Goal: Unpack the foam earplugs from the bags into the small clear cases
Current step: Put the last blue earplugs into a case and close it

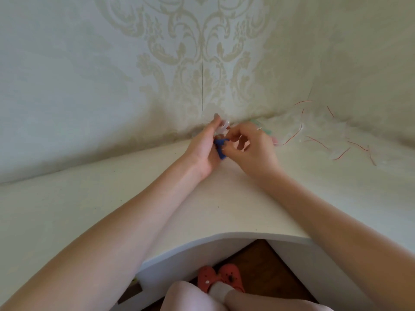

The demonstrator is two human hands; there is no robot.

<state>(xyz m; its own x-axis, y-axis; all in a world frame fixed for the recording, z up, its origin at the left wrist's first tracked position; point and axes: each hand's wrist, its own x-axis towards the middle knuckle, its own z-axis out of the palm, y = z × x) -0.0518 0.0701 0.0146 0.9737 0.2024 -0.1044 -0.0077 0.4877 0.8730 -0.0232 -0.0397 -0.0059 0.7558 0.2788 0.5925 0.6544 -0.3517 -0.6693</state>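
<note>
My left hand (pixel 205 145) holds a small clear case (pixel 221 129) near the back corner of the white desk (pixel 202 205), with blue foam earplugs (pixel 220 147) against its palm. My right hand (pixel 249 142) meets it from the right, thumb and forefinger pinching at the blue earplugs. The case is transparent and partly hidden by my fingers, so whether its lid is up cannot be told. Pale green and pink items (pixel 267 131) show just behind my right hand.
A heap of clear plastic bags with red seal strips (pixel 332 135) lies at the back right of the desk. Patterned wallpaper walls close off the corner behind. The desk's front edge curves inward above my knees and orange shoes (pixel 221 278).
</note>
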